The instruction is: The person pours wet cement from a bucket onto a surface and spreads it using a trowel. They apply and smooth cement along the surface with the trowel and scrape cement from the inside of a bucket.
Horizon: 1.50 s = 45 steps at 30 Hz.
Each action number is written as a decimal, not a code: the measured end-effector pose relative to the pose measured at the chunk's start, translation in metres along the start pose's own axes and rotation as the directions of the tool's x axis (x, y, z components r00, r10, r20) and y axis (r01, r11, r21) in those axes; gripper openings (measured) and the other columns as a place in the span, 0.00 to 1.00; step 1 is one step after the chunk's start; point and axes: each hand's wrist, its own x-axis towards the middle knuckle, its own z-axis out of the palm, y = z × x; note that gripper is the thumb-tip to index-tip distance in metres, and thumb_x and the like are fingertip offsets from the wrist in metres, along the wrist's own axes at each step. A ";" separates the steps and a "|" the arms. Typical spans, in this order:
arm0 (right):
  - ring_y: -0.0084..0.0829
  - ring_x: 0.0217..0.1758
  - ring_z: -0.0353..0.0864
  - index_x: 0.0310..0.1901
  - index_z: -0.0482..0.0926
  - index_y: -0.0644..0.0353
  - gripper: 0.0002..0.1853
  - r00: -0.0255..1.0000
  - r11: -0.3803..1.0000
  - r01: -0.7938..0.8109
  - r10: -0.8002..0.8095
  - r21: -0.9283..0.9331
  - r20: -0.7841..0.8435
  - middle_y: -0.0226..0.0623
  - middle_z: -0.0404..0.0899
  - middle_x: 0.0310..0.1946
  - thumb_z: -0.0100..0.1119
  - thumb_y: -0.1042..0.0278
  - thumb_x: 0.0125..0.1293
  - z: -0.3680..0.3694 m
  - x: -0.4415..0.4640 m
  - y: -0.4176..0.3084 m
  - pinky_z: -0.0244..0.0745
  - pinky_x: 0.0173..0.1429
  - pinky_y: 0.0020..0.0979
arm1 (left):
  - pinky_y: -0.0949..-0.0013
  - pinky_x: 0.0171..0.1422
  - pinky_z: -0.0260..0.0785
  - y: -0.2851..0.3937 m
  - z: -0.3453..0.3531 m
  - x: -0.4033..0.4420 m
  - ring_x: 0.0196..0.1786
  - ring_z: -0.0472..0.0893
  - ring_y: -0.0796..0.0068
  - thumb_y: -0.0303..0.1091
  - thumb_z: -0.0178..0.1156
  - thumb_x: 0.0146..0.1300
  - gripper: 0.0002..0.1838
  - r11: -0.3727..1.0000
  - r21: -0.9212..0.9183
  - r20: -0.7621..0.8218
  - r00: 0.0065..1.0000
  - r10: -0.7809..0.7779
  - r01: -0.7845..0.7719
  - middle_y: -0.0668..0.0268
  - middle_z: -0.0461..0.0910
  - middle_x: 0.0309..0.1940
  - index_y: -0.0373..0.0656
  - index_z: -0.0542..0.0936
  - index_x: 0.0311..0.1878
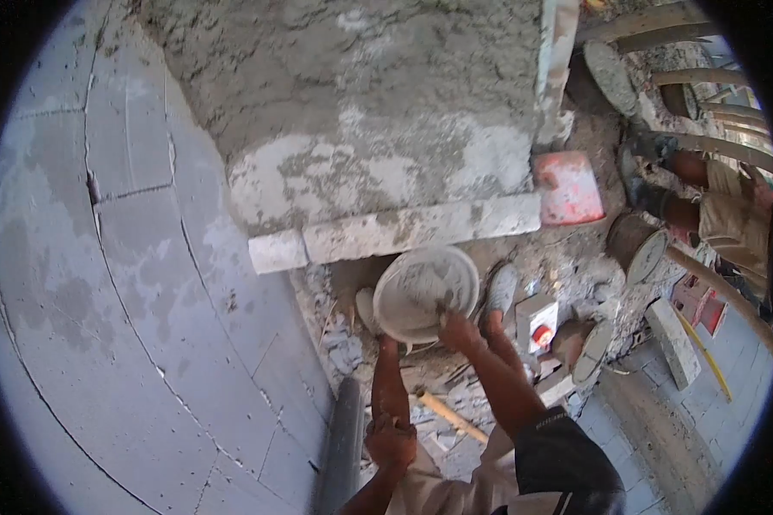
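A round white basin (386,296) with wet grey mortar (416,296) inside stands between my feet. My right hand (460,333) is closed at its near right rim, on a tool that looks like a trowel (442,302), its blade down at the mortar and mostly hard to make out. Lower down, in front of my bent left leg, my left hand (392,443) has its fingers curled; whatever lies inside them is hidden. Just beyond the basin runs a pale block edge (421,230), bordering a surface spread with rough grey mortar (361,86).
A grey block wall (146,257) rises at left, with a grey pipe (339,446) at its foot. Right of me are a red mortar-smeared container (569,189), several buckets (636,245), a loose block (672,343) and wooden poles (721,296). Another person's legs (687,206) show at far right.
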 end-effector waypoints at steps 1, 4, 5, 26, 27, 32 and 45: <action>0.52 0.52 0.79 0.51 0.77 0.60 0.23 0.999 0.998 -0.035 0.034 0.044 0.010 0.53 0.79 0.48 0.57 0.53 0.58 -0.008 -0.020 0.002 0.74 0.57 0.48 | 0.56 0.56 0.71 -0.012 0.018 -0.004 0.49 0.79 0.56 0.43 0.69 0.43 0.17 0.992 -0.036 -0.083 0.989 0.119 -0.122 0.60 0.82 0.39 0.47 0.83 0.37; 0.51 0.50 0.80 0.55 0.73 0.61 0.27 0.992 0.998 -0.067 0.067 0.008 -0.108 0.54 0.79 0.49 0.58 0.53 0.58 -0.008 -0.055 0.022 0.74 0.56 0.48 | 0.56 0.65 0.63 0.012 0.005 -0.004 0.59 0.73 0.56 0.47 0.65 0.45 0.20 0.988 -0.044 0.133 0.981 -0.142 0.148 0.62 0.79 0.50 0.47 0.83 0.41; 0.52 0.51 0.80 0.56 0.71 0.61 0.28 0.996 0.996 -0.080 0.081 0.028 -0.034 0.54 0.79 0.48 0.58 0.52 0.58 -0.010 -0.063 0.034 0.74 0.56 0.48 | 0.56 0.65 0.63 0.006 0.012 -0.004 0.59 0.73 0.56 0.48 0.64 0.46 0.22 0.989 -0.061 0.169 0.978 -0.120 0.132 0.61 0.79 0.50 0.46 0.82 0.43; 0.29 0.20 0.77 0.38 0.75 0.66 0.12 0.939 0.907 0.277 -0.185 0.317 -0.289 0.38 0.77 0.25 0.59 0.65 0.60 -0.380 0.001 -0.280 0.73 0.22 0.35 | 0.54 0.55 0.71 -0.017 -0.008 0.001 0.48 0.79 0.56 0.53 0.66 0.50 0.21 0.987 -0.083 0.162 0.979 -0.125 0.140 0.60 0.82 0.42 0.50 0.84 0.42; 0.31 0.21 0.78 0.38 0.76 0.67 0.14 0.899 0.923 0.294 -0.180 0.247 -0.398 0.40 0.78 0.25 0.60 0.63 0.59 -0.372 0.024 -0.277 0.74 0.24 0.37 | 0.55 0.55 0.71 -0.020 -0.016 0.006 0.50 0.80 0.56 0.52 0.65 0.51 0.19 0.991 -0.079 0.213 0.973 -0.090 0.109 0.61 0.82 0.43 0.51 0.84 0.42; 0.36 0.24 0.80 0.37 0.78 0.69 0.16 0.863 0.946 0.286 -0.186 0.150 -0.470 0.45 0.80 0.25 0.61 0.60 0.58 -0.358 0.017 -0.293 0.75 0.29 0.39 | 0.56 0.53 0.73 -0.033 -0.055 0.011 0.48 0.80 0.57 0.52 0.66 0.51 0.20 0.982 -0.125 0.193 0.975 -0.115 0.140 0.60 0.83 0.41 0.50 0.84 0.42; 0.52 0.60 0.74 0.56 0.73 0.64 0.28 0.982 0.984 -0.158 0.148 -0.083 -0.114 0.55 0.77 0.52 0.54 0.51 0.62 0.001 -0.055 -0.032 0.68 0.62 0.48 | 0.58 0.55 0.73 -0.058 -0.049 0.025 0.49 0.80 0.59 0.45 0.68 0.48 0.17 0.971 -0.232 0.143 0.989 -0.020 0.053 0.61 0.82 0.44 0.49 0.83 0.41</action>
